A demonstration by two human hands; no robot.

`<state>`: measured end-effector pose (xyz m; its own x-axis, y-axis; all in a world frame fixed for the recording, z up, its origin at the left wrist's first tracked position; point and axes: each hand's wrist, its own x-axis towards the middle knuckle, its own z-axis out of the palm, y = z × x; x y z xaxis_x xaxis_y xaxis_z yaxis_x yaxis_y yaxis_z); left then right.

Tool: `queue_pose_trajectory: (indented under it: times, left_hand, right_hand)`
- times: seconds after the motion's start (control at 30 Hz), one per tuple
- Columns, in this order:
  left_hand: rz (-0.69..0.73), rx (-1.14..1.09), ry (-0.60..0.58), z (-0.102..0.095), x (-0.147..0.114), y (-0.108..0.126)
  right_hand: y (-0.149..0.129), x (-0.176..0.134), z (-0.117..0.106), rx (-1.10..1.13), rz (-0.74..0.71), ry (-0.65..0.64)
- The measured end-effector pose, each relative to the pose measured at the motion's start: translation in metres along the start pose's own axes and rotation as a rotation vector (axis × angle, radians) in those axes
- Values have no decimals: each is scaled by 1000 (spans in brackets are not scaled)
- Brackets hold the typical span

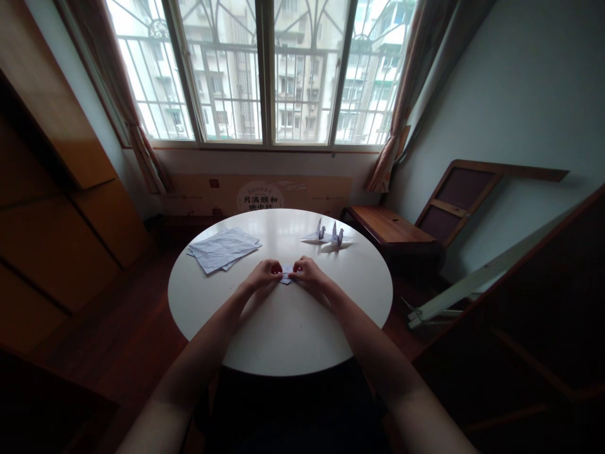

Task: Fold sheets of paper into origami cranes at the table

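A small folded piece of paper point(286, 277), pale bluish-white, lies between my hands at the middle of the round white table. My left hand point(267, 272) pinches its left side, fingers curled. On its right side my right hand point(304, 270) grips it in the same way, thumb and fingers together. Fingers cover both sides of the paper, so only its middle and lower point show. Just beyond my right hand stand two folded paper cranes point(337, 234), wings spread. Past my left hand lies a stack of creased paper sheets point(222, 248).
The round table point(283, 340) has its near edge close to my body. A low wooden bench point(390, 225) stands behind it at the right, with a wooden frame point(456, 198) leaning by the wall. Wooden cabinets point(89, 214) line the left. A barred window point(265, 82) is ahead.
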<state>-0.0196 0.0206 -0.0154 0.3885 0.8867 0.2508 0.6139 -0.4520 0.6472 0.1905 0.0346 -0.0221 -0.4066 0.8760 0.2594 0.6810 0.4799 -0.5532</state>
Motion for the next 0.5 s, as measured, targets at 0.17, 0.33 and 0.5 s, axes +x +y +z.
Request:
queue_pose_trajectory:
  times: [0.17,0.33,0.5]
  left_hand:
    - [29,15,-20,0,0,2]
    - [36,44,-17,-1,-2,7]
    - [44,54,-11,0,-2,5]
  right_hand:
    - [0,0,-4,26,-1,-33]
    - [0,0,-6,38,-12,-49]
    - [0,1,-5,10,-12,-40]
